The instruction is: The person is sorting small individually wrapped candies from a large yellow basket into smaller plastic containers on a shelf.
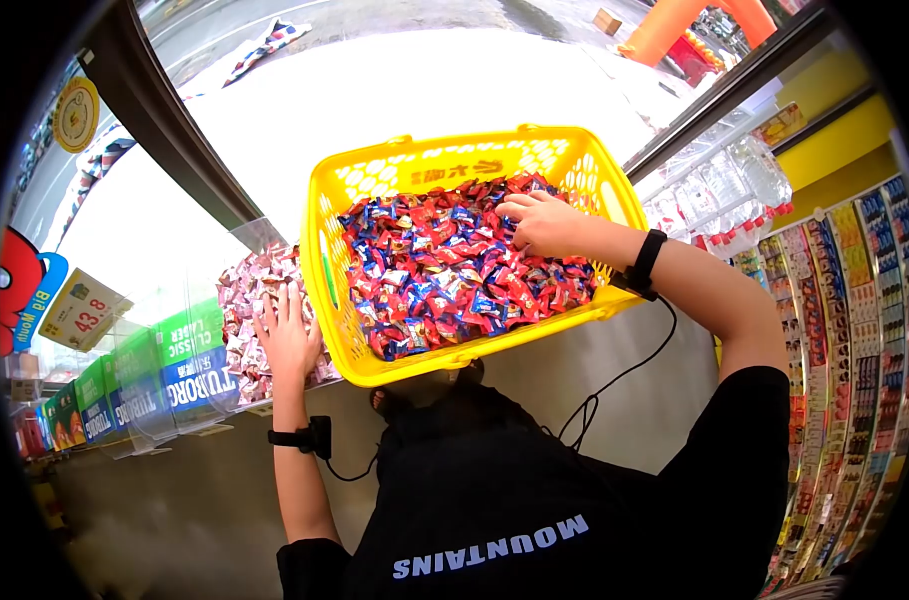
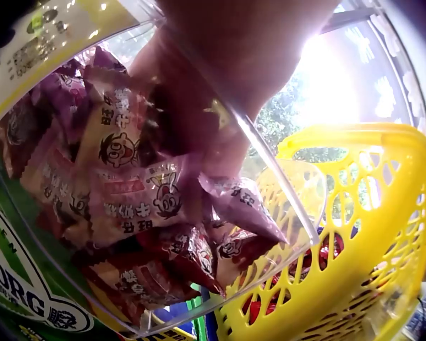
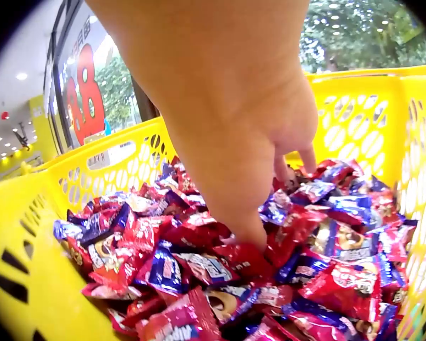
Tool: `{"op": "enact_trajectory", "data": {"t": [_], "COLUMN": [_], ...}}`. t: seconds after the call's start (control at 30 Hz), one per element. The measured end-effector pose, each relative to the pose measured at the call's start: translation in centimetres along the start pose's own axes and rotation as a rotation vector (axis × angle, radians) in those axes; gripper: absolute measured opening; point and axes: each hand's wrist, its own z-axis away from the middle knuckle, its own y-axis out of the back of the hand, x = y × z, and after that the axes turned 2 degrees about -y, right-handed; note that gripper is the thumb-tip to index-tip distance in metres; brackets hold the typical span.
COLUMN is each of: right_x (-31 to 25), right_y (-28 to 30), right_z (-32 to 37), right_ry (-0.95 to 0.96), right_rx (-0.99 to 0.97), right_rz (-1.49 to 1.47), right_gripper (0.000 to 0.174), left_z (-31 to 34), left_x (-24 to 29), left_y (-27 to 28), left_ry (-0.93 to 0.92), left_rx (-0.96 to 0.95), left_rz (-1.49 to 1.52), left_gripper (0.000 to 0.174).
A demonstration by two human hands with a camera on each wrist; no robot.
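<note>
In the head view, a yellow shopping basket (image 1: 424, 372) is filled with red and blue wrapped candies (image 1: 434, 270). My right hand (image 1: 549, 225) reaches over its right side, fingers resting on the candies. The right wrist view shows the thumb (image 3: 245, 231) pushed down among the candies (image 3: 341, 291), its tip hidden. To the basket's left, a clear plastic bin (image 2: 263, 153) holds pink wrapped candies (image 2: 138, 199). My left hand (image 1: 289, 335) lies flat on these pink candies with fingers spread; in the left wrist view its fingers are mostly in shadow behind the bin's wall.
Green and blue beer cartons (image 1: 189, 360) line up left of the bin, with a price sign (image 1: 82, 308) above them. Shelves of small packets (image 1: 834, 330) stand at the right. A black cable (image 1: 586, 400) hangs from the right wrist strap (image 1: 642, 265).
</note>
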Motion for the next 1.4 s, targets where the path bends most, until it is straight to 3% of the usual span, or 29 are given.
{"op": "enact_trajectory", "data": {"t": [0.17,0.23,0.33,0.47,0.63,0.73,0.77,0.87,0.9,1.0,1.1,1.4], "right_x": [0.5,-0.6,-5.9,-12.6,-16.7,-17.5,-17.8,-18.1,-18.1,-17.8,-17.6,-17.4], "right_y": [5.3,7.1,9.5,9.6,6.7,5.8,5.6,4.6,4.4,4.4,4.1,4.0], "right_z": [1.3,2.4,4.3,4.9,2.3,0.8,0.1,-0.6,-0.6,-0.5,-0.8,-1.1], "right_ry": [-0.061,-0.051,-0.023,-0.029,-0.053,-0.124,-0.12,-0.079,-0.083,-0.059,-0.05,-0.033], "right_rx": [0.209,0.358,0.514,0.657,0.807,0.91,0.967,0.995,1.008,1.015,0.991,0.993], "right_rz": [-0.147,-0.133,-0.189,-0.261,-0.43,-0.412,-0.386,-0.436,-0.434,-0.477,-0.467,-0.493], "right_gripper": [0.028,0.025,0.022,0.019,0.021,0.02,0.014,0.012,0.011,0.013,0.018,0.019], "left_z": [0.7,0.9,2.0,4.2,5.7,6.4,6.7,6.5,6.3,5.9,5.9,6.4], "left_x": [0.6,-0.4,0.2,3.1,6.5,9.4,10.4,12.3,12.4,12.5,12.9,12.4], "left_y": [2.8,2.9,6.8,14.2,17.1,18.5,19.7,19.9,19.4,18.5,18.6,18.2], "left_ry": [0.001,-0.069,-0.167,-0.334,-0.59,-0.653,-0.643,-0.693,-0.729,-0.728,-0.698,-0.65], "left_rx": [0.037,0.236,0.456,0.553,0.532,0.468,0.363,0.284,0.311,0.331,0.394,0.47], "left_rz": [0.169,0.239,0.426,0.653,0.702,0.547,0.456,0.458,0.413,0.402,0.367,0.365], "left_gripper": [0.07,0.065,0.046,0.047,0.056,0.057,0.05,0.042,0.033,0.036,0.023,0.022]}}
